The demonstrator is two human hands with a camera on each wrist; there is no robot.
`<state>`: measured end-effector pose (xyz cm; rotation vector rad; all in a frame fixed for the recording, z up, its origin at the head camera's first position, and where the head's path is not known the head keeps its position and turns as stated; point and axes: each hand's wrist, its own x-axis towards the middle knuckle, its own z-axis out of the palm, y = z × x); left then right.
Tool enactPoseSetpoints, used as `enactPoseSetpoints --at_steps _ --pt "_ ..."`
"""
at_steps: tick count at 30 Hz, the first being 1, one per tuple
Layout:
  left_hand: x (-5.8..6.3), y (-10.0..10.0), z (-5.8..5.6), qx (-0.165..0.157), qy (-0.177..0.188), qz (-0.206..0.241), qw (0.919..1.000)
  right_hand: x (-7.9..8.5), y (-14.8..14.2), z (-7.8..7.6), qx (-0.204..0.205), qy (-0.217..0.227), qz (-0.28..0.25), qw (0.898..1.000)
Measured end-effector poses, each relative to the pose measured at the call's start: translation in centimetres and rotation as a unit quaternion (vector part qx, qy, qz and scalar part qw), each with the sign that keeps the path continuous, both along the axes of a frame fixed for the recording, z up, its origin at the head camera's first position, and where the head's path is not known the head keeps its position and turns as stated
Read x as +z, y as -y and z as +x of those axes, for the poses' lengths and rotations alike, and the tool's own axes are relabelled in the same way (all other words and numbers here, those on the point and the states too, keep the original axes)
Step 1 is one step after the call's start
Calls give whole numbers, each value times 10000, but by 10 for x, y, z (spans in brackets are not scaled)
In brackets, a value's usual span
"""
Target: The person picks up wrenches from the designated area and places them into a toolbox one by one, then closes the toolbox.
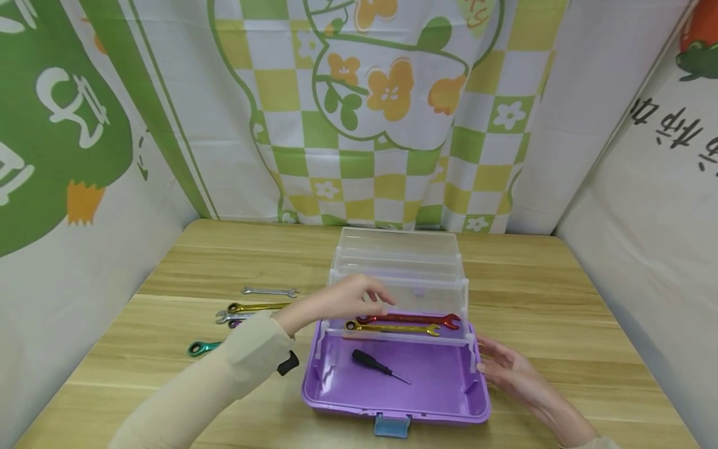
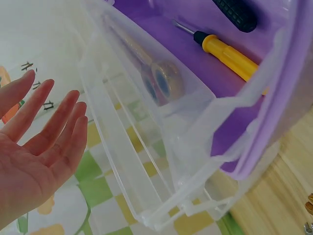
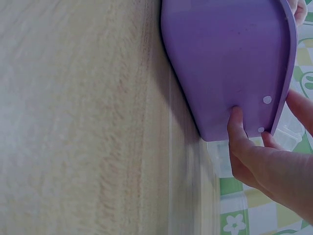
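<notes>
Five metal wrenches lie toward the left edge of the wood-grain tabletop. From left to right: a green wrench with a ring end, partly hidden by the left sleeve; a bright silver wrench with an open-end head; a gold ratchet wrench; a purple wrench, mostly covered; and a slim silver double open-end wrench, nearest the rear edge.

The rectangular purple plastic box stands between the left and right edges, its corners rounded, its walls smooth. The left hand hovers over the rear of the box, empty, fingers apart and slightly bent. Below it, the translucent plastic tray carries a gold wrench and, behind that, a glossy red wrench. Further clear tiers rise toward the tabletop's rear edge.

On the box floor lie a yellow-handled screwdriver, seen in the left wrist view, and a black-handled screwdriver, its metal shank angled toward the front right. A blue latch hangs on the front wall.

The right hand rests against the box's right wall, fingers extended, holding nothing between them.
</notes>
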<state>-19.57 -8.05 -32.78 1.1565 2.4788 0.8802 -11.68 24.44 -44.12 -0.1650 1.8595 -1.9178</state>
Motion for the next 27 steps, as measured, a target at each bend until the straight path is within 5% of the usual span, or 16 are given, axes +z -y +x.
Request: enactPoseSetpoints --at_steps 14,27 --pt "-7 48 13 815 94 900 9926 1 0 0 -22 28 50 10000" --pt "-29 89 22 1547 9 1160 9811 1 0 0 -92 62 129 9999"
